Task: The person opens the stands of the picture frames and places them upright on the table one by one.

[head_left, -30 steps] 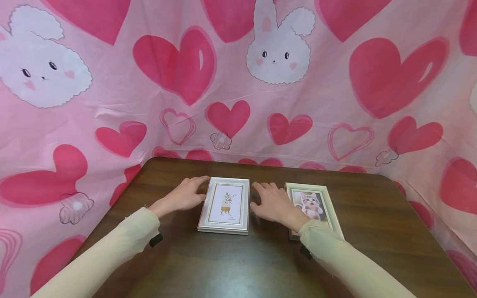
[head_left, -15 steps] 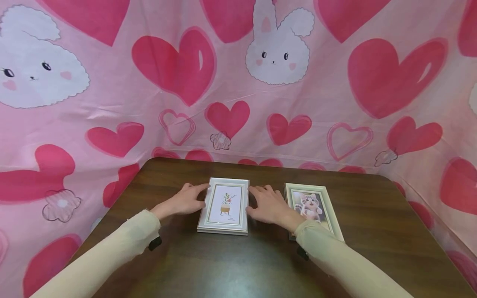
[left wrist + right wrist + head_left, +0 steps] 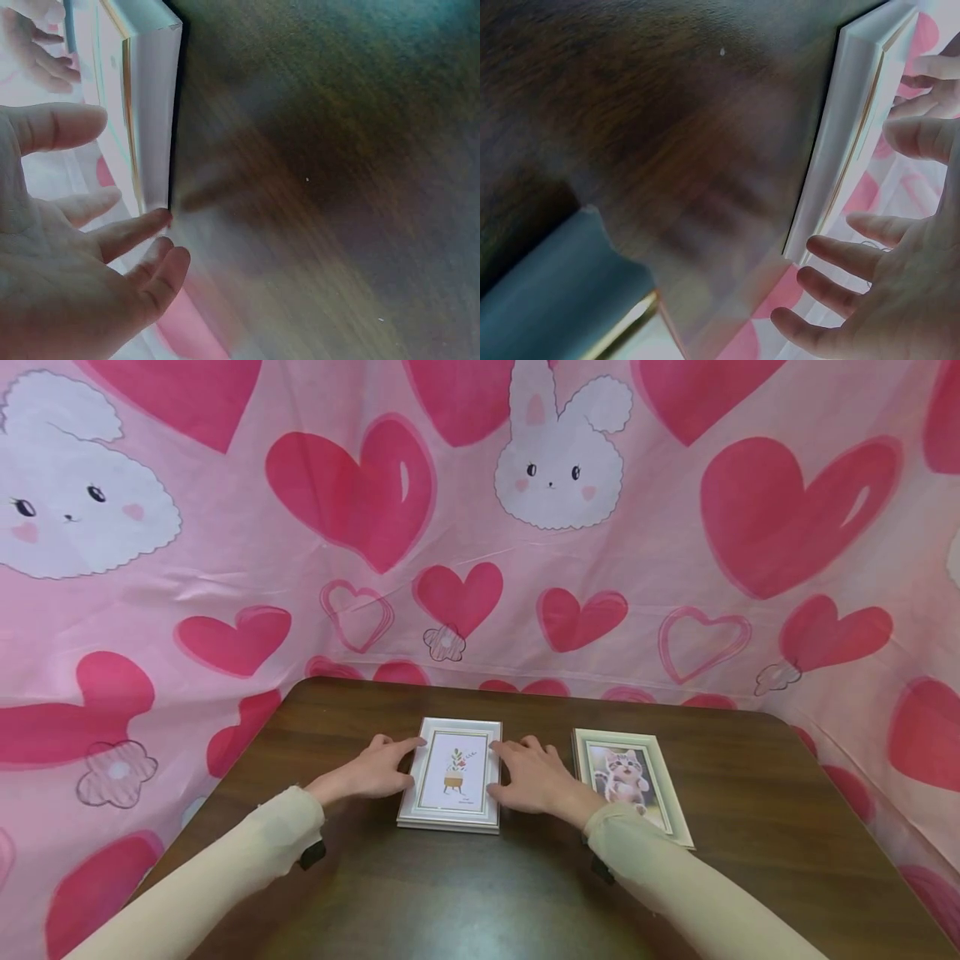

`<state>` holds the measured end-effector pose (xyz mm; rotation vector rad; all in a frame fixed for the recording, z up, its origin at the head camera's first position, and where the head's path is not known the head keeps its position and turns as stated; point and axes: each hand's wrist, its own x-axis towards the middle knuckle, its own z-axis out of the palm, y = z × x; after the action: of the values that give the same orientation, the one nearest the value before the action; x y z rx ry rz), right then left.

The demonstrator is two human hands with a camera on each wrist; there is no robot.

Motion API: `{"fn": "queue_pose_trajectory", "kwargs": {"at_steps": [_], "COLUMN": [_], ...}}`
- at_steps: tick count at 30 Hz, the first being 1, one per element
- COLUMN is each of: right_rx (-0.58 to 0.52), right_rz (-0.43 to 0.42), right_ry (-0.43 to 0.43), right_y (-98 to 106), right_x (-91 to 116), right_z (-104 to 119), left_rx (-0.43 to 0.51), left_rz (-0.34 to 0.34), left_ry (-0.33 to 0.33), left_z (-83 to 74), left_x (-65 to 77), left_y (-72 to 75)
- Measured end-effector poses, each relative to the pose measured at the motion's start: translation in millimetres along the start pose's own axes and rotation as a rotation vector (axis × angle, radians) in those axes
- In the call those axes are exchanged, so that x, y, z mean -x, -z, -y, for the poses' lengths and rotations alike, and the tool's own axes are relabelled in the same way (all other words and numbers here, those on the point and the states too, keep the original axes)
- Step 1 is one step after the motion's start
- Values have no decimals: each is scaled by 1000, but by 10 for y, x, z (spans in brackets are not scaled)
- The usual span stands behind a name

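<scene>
A white picture frame (image 3: 453, 777) with a potted-plant print lies face up on the table, pale and thick-edged in the left wrist view. At its left side, my left hand (image 3: 375, 767) has its thumb and index fingertips on the border. My right hand (image 3: 536, 777) does the same on the right side, thumb and index tip overlapping the border. Both hands have their fingers spread and loosely extended, as the left wrist view shows for the left hand (image 3: 82, 255) and the right wrist view for the right hand (image 3: 900, 255).
To the right lies a pale green picture frame (image 3: 667, 777) with a kitten photo; the right forearm reaches across its near left corner. The dark wooden table (image 3: 450, 893) backs onto a pink cloth (image 3: 465, 543) printed with hearts and rabbits.
My right hand has moved left, from beside the white picture frame onto its right border. The left hand has settled slightly inward at the left border. The frame has stayed in place.
</scene>
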<state>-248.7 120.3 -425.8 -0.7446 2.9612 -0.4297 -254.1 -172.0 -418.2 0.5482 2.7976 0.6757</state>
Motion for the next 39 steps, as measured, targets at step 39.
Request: {"fn": "queue_pose_trajectory", "kwargs": {"at_steps": [39], "right_rx": [-9], "right_rz": [53], "right_ry": [-12], "right_y": [-35], "right_x": [32], "right_z": [-36], "left_rx": [-28], "left_rz": [7], "left_ry": [38], "left_z": [25], "left_x": [85], "left_y": [-53]}}
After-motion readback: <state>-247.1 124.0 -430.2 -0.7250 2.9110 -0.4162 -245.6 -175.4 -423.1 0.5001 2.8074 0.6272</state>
